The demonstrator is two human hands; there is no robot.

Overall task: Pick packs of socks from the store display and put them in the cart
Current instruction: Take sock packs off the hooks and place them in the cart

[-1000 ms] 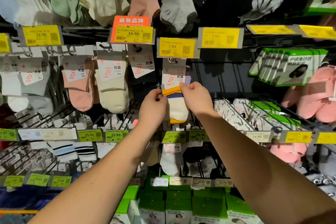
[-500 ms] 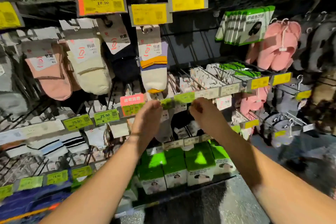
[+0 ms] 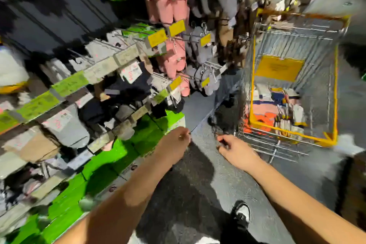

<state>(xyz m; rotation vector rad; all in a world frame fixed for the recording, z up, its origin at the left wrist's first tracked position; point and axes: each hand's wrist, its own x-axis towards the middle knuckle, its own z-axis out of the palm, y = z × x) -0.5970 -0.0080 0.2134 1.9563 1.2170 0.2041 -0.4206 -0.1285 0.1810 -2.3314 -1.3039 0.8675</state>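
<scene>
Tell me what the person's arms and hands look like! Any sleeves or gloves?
Both arms are bare, no sleeves showing. The left hand and right hand wear no gloves; no watch or bracelet shows on either wrist. The picture is blurry, so rings can't be checked.

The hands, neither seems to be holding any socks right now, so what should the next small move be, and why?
Probably reach back up to the display for a pack: the left hand and right hand hang low over the floor, seemingly holding nothing, while the cart stands to the right.
</scene>
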